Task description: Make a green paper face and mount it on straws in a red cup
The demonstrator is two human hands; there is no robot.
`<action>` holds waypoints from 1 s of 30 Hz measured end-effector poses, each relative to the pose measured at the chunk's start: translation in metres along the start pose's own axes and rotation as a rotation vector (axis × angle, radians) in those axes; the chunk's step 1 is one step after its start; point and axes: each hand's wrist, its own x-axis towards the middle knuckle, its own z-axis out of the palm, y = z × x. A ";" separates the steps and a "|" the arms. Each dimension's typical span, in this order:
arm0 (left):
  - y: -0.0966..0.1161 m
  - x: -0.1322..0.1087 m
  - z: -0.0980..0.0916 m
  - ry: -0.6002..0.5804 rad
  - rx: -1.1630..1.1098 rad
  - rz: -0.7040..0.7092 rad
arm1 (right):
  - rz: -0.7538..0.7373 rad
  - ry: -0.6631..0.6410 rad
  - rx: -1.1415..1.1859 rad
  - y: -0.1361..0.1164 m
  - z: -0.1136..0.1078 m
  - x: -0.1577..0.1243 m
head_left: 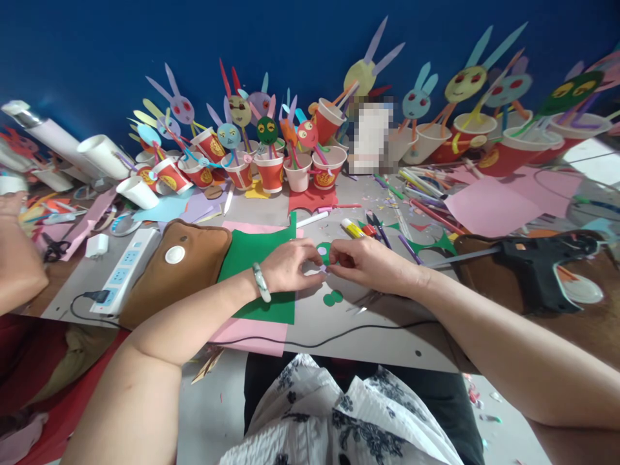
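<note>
My left hand [294, 263], with a bangle at its wrist, pinches a small lilac paper piece [324, 269] over the table's middle. My right hand [361, 261] meets it from the other side, thumb and fingers pressed together at the same piece. Just behind the fingertips is a green paper piece [327, 246] with a pale lilac dot on it, partly covered by my fingers. Two small green paper discs [332, 298] lie overlapping nearer me. Beside them, under my right wrist, are metal scissors [361, 306], partly in shadow.
Green sheet [261, 303] and pink paper lie under my left forearm. A black glue gun [537, 271] rests at right, its cord crossing the front. A power strip [124, 268] stands left. Paper-cup rabbit figures [268, 165] line the back. Another person's arm [19, 258] reaches in at left.
</note>
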 end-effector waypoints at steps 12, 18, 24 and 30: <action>-0.005 0.002 0.004 0.103 -0.385 -0.124 | -0.048 0.158 0.130 0.003 0.006 0.000; -0.007 0.004 0.005 0.159 -0.511 -0.178 | -0.049 0.336 0.218 0.000 0.006 -0.001; -0.006 0.004 0.004 0.196 -0.542 -0.189 | -0.162 0.439 0.118 -0.003 0.007 -0.003; -0.005 0.003 0.002 0.211 -0.476 -0.136 | -0.351 0.504 -0.191 0.003 0.013 -0.003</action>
